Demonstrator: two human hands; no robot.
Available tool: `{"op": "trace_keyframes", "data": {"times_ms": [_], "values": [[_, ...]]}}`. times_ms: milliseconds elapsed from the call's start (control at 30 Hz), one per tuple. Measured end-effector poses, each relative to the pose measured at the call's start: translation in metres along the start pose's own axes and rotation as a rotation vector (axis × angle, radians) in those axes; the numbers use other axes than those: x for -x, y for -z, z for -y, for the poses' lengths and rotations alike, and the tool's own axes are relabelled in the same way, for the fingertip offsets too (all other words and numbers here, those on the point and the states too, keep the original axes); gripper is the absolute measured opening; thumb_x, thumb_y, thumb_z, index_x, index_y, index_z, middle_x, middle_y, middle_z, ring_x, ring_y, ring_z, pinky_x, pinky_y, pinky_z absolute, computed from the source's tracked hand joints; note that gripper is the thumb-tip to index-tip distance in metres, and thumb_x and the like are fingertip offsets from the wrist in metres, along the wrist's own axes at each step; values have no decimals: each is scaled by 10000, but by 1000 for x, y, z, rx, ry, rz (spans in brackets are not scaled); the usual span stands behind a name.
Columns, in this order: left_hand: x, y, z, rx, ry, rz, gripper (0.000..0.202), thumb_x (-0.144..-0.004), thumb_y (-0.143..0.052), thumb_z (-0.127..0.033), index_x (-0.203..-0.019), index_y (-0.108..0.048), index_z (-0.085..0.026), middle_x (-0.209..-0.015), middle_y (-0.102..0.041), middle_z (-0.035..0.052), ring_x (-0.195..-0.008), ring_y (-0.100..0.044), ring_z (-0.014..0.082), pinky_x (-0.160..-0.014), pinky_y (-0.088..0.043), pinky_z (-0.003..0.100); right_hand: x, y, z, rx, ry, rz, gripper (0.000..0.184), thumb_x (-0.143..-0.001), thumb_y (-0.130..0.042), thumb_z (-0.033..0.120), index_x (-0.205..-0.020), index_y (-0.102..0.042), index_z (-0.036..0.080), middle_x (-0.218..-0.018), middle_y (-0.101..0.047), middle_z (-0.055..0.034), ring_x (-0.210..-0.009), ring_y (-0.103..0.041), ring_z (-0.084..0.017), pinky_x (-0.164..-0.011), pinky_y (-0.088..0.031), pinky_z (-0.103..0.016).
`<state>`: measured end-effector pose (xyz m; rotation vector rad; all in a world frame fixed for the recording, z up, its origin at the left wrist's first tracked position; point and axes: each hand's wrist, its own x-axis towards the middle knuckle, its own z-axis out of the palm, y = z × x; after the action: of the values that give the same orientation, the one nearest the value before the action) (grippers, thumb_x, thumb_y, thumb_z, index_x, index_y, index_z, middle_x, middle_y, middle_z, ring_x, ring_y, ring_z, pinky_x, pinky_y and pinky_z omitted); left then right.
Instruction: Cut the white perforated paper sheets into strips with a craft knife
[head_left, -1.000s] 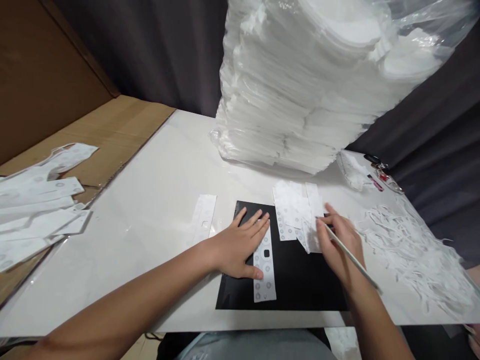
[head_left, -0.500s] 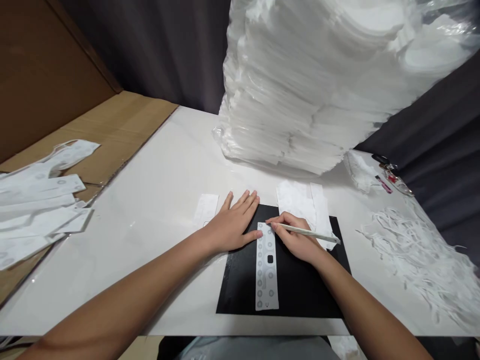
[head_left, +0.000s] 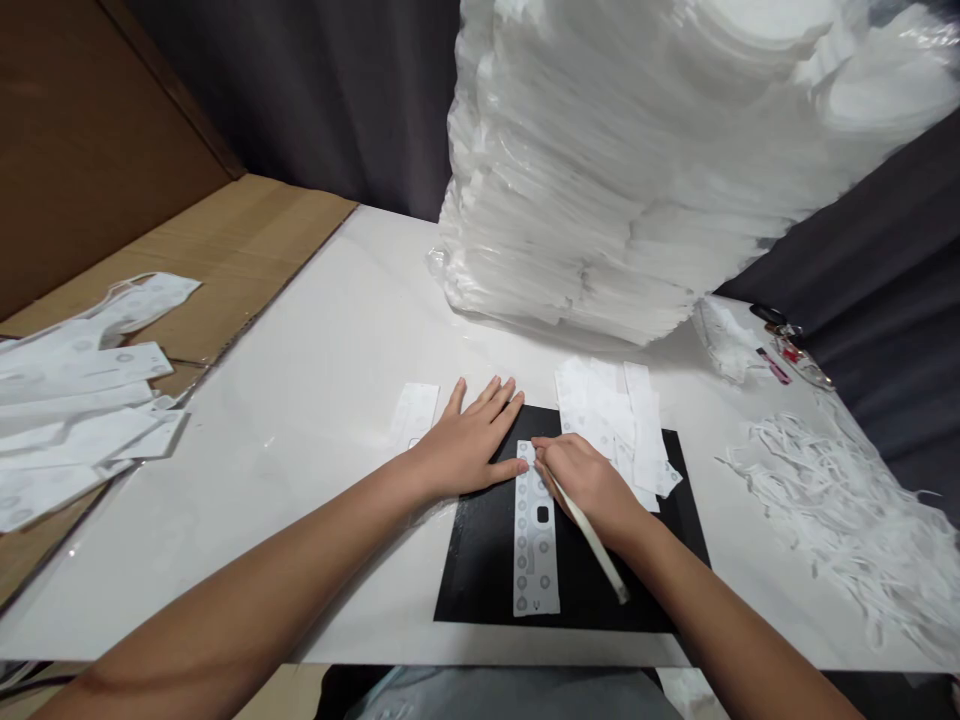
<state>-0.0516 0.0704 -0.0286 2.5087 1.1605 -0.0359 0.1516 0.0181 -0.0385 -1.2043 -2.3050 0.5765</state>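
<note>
A white strip (head_left: pixel 534 545) printed with grey rings and one black square lies lengthwise on a black mat (head_left: pixel 480 560). My left hand (head_left: pixel 469 445) rests flat beside the strip's top end, fingers stretched out, thumb touching the strip's edge. My right hand (head_left: pixel 585 485) is closed round a thin white stick (head_left: pixel 596 545) like a pen, and its tip meets the strip's top end. Several loose white strips (head_left: pixel 622 425) lie just behind my right hand, partly on the mat.
A tall plastic-wrapped stack of white sheets (head_left: pixel 637 170) stands behind the mat. A heap of thin white cords (head_left: pixel 832 510) lies at the right. More printed strips (head_left: pixel 82 400) rest on brown cardboard (head_left: pixel 225 250) at the left. One strip (head_left: pixel 414 415) lies left of my left hand.
My right hand came from the loose strips to the top of the strip on the mat and swung the stick down toward me. My left hand slid up beside the strip's top.
</note>
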Motion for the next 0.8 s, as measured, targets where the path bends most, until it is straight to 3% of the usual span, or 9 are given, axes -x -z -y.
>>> {"op": "trace_keyframes", "data": {"times_ms": [100,233,333,400,500,567,633,733,800], "values": [[0,1,0,12,6,9,801,-895,-426,-597,-1496,-190,-123,-1559,-31,166,-1444,-17,330,-1111,30,589,4,-4,-2,46,-1,-66,187,-956,-360,188,-998,-543,187,-1066,-648,-119,-1030,-615,-224,-860,-532,-387],[-1,0,3,59,-40,-24,719,-894,-481,-554,-1460,-302,-148,-1558,-103,180,-1437,-67,357,-1094,18,630,4,8,-8,15,-169,-241,208,-955,-364,251,-1065,-528,187,-1009,-687,-106,-897,-688,-198,-764,-572,-335],[-2,1,0,125,-165,-68,417,-897,-555,-399,-1261,-542,-195,-1526,-288,131,-1427,-160,342,-1106,-41,614,4,23,-13,30,-265,-397,174,-931,-411,296,-892,-556,208,-1052,-703,-105,-942,-690,-214,-770,-568,-339],[0,8,-5,230,-232,-91,180,-886,-575,-304,-1023,-627,-198,-1437,-443,99,-1366,-317,314,-1088,-221,535,4,31,-17,45,-322,-493,175,-917,-435,320,-858,-558,211,-1066,-706,-105,-972,-682,-224,-759,-563,-337],[11,31,-13,461,-229,9,102,-901,-536,-282,-865,-561,-190,-1044,-661,67,-939,-612,205,-777,-465,328,5,41,-25,91,-341,-594,199,-899,-460,356,-860,-581,203,-1041,-706,-110,-953,-673,-228,-728,-546,-323],[26,54,-15,602,-241,40,145,-926,-496,-323,-866,-520,-193,-794,-622,11,-675,-566,136,-609,-437,250,7,46,-29,135,-326,-632,225,-890,-469,374,-843,-602,199,-960,-703,-98,-880,-668,-217,-703,-525,-306],[46,77,-12,707,-237,-143,185,-941,-468,-371,-894,-493,-194,-727,-550,-7,-595,-508,111,-536,-407,219,9,51,-32,159,-360,-642,253,-882,-476,400,-843,-624,198,-777,-675,-54,-713,-646,-190,-626,-492,-277],[75,98,-3,684,-52,-572,190,-954,-440,-392,-935,-449,-203,-675,-484,-32,-484,-435,85,-441,-346,198,12,59,-32,150,-454,-600,298,-866,-472,450,-847,-639,203,-494,-499,41,-451,-522,-146,-503,-408,-247],[90,102,5,569,91,-656,176,-954,-438,-386,-921,-442,-213,-626,-439,-55,-444,-382,80,-420,-311,199,13,62,-31,147,-478,-575,314,-860,-457,466,-838,-633,206,-438,-415,66,-401,-480,-140,-480,-375,-242]]}}
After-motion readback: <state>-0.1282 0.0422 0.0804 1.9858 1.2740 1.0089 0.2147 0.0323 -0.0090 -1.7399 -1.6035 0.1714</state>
